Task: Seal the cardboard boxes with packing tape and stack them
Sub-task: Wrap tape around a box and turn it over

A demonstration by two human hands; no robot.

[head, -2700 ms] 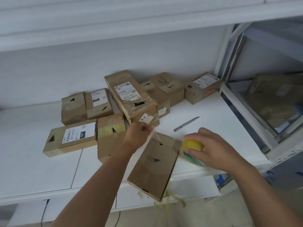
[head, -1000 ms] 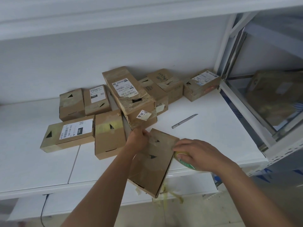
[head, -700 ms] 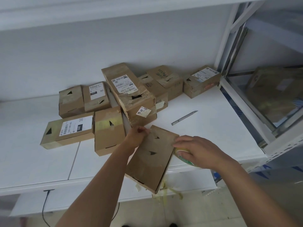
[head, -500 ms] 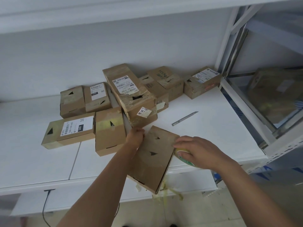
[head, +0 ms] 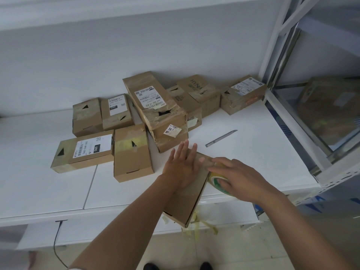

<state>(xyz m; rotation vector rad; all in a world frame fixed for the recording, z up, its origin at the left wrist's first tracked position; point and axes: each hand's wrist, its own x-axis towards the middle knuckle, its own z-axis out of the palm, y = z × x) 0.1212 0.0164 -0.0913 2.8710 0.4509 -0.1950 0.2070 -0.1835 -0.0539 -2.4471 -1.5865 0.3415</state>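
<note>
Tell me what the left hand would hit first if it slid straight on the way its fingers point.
The left hand lies flat on the near box, fingers pointing up-table and slightly right. Straight on, it would probably meet the torn box with the 56 sticker first, just beyond its fingertips; depth is hard to judge.

"HYNA" — box (head: pixel 198 88); "060" — label (head: pixel 91 148)

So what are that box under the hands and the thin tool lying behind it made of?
The box looks like plain brown cardboard: matte, with a folded edge and shiny tape strips. The thin tool seems to be metal, grey with a dull sheen, though painted plastic can't be ruled out.
</note>
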